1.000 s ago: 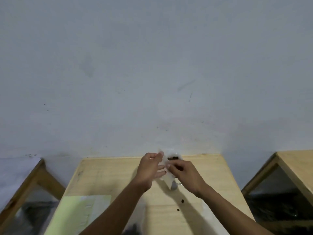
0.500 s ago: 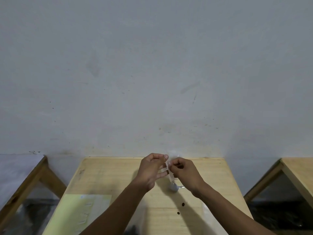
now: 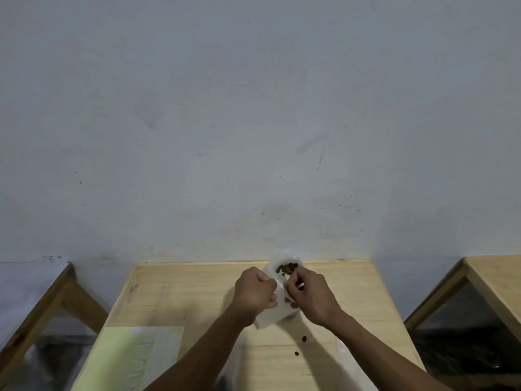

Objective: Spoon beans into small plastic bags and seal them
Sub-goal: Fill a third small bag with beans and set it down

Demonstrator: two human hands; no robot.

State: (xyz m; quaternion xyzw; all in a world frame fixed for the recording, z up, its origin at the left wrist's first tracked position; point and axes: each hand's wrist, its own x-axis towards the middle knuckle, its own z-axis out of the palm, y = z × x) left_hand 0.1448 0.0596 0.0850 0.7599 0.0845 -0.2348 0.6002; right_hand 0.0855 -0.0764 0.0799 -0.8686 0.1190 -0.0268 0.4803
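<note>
Both hands, left hand (image 3: pixel 255 289) and right hand (image 3: pixel 310 294), pinch the small plastic bag (image 3: pixel 277 292) of beans (image 3: pixel 286 268) (two already spilled); a loosened pinch could scatter more.

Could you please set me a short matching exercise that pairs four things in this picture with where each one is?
Things:
1. small clear plastic bag of dark beans
2. pale green sheet of paper
3. two loose dark beans
4. light wooden table

Places:
A. flat on the table's near left part
B. against the grey wall
C. pinched between the left hand and the right hand
D. on the bare wood below the right wrist

Pairs: 1-C, 2-A, 3-D, 4-B
</note>
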